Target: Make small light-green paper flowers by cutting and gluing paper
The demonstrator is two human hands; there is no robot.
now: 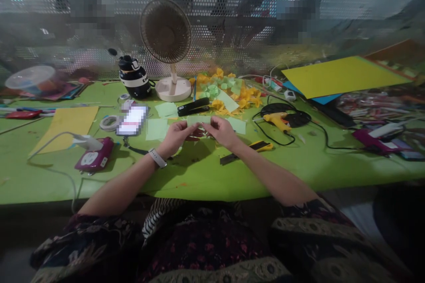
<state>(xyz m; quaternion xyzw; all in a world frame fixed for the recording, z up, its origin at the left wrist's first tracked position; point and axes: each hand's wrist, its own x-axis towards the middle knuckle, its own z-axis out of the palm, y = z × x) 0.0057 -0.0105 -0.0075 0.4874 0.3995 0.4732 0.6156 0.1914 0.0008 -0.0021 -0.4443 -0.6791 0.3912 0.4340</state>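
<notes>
A small piece of pale green paper (198,120) is pinched between my left hand (181,135) and my right hand (222,131), just above the table. Both thumbs press along its lower edge, with the fingers curled behind. Light green paper sheets (156,129) lie flat beside my left hand, and another green sheet (238,125) shows beyond my right. A black stapler (193,107) rests right behind the held paper. Under my right forearm lies a yellow and black box cutter (260,146), partly covered by the arm.
Yellow and green paper flowers (224,89) are heaped behind the stapler. A white fan (173,89) and a dark flask (137,80) stand at the back. On the right, a yellow glue gun (278,121) trails a black cord. A phone (133,120) and tape roll (109,123) lie left.
</notes>
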